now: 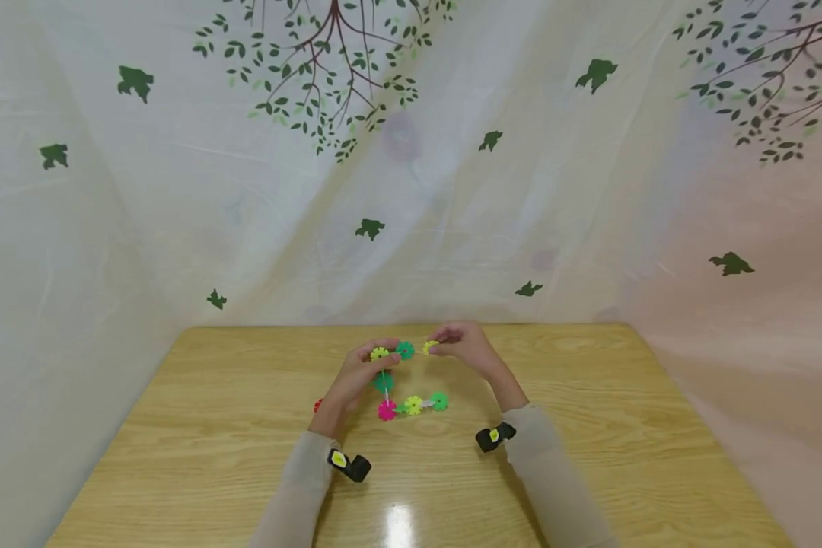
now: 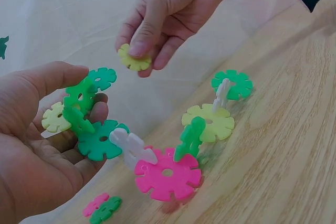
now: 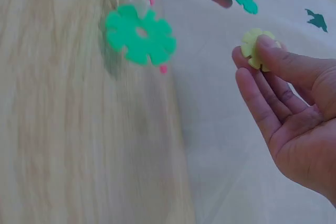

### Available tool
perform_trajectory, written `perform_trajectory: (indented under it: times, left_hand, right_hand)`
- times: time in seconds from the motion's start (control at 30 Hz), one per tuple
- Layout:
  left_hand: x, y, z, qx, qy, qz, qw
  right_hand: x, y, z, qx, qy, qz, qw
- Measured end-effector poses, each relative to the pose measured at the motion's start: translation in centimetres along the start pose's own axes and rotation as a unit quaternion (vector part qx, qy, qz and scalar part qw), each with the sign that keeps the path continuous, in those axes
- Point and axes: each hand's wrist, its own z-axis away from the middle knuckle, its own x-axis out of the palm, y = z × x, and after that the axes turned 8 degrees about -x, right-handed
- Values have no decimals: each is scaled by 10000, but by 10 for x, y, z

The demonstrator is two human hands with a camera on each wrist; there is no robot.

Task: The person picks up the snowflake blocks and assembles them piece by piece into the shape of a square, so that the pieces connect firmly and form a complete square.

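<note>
Two hands over the table (image 1: pixel 657 457), head view: my left hand (image 1: pixel 353 379) grips the disc chain (image 1: pixel 387 412), my right hand (image 1: pixel 471 350) pinches a yellow disc (image 1: pixel 428 348) near its end. Left wrist: I'd steady the green end disc (image 2: pixel 108 76), slots facing; right wrist crops the chain, so alignment's hard to judge.

Can make out no text, label, brand, number or sign on the table (image 1: pixel 212 457), the notched discs (image 2: pixel 181 182) on or above it, or the cloth (image 1: pixel 445 259) behind it.
</note>
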Motion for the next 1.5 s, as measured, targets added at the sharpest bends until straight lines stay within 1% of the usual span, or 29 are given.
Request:
perform_trajectory:
  times: [0.17, 0.33, 0.57, 0.73, 0.9, 1.07, 1.33, 1.43, 1.5]
  left_hand:
    - [1, 0, -1, -4, -34, 28, 10000]
    - [1, -1, -2, -33, -35, 73, 10000]
    - [0, -1, -2, 2, -18, 26, 10000]
    - [1, -2, -3, 71, -31, -55, 10000]
    - [3, -1, -3, 131, -28, 89, 9999]
    - [4, 0, -2, 166, -59, 263, 9995]
    - [7, 2, 0, 366, -14, 424, 9984]
    - [8, 2, 1, 355, 25, 449, 9984]
    - [8, 2, 1, 315, 48, 423, 9986]
  right_hand:
    - [12, -1, -1, -272, 258, -132, 9992]
    - [20, -1, 0, -374, 495, -137, 9980]
    - [25, 0, -1, -477, 528, -291, 9970]
    - [26, 1, 0, -701, 594, -441, 9948]
    - [27, 3, -1, -868, 775, -621, 9913]
    - [30, 2, -1, -849, 925, -857, 9884]
    - [35, -1, -1, -715, 1147, -1110, 9846]
    - [37, -1, 0, -625, 1207, -1167, 9838]
    - [38, -1, 0, -581, 1230, -1111, 9845]
